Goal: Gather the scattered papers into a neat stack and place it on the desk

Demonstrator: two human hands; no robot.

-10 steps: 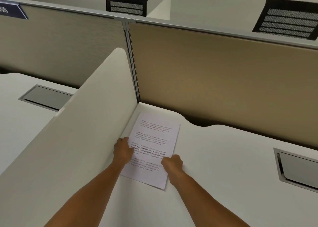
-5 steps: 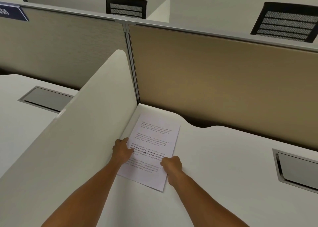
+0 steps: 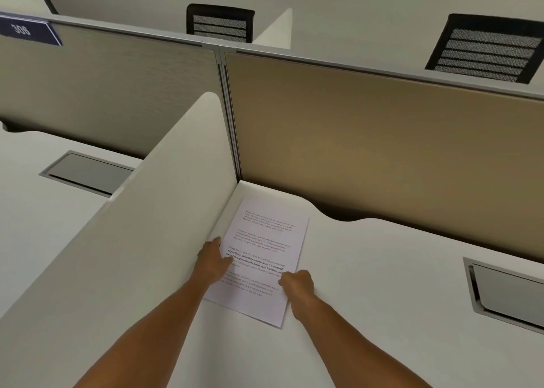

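Note:
A stack of white papers (image 3: 266, 237) with printed text lies flat on the white desk (image 3: 382, 299), tucked into the corner beside the side divider. My left hand (image 3: 211, 259) rests on the stack's left edge, fingers curled over the sheet. My right hand (image 3: 296, 283) presses on the stack's right edge near its lower corner, fingers curled. Both hands touch the papers, which stay down on the desk. How many sheets the stack holds is not visible.
A white side divider (image 3: 164, 199) rises on the left of the stack. A tan partition (image 3: 382, 140) closes the back. A grey cable hatch (image 3: 506, 293) sits in the desk at right, another hatch (image 3: 88, 172) on the neighbouring desk. Two black chairs (image 3: 485, 49) stand beyond.
Both hands stay on the stack's edges with only slight shifts. The papers remain in the same spot. The view has tilted a little.

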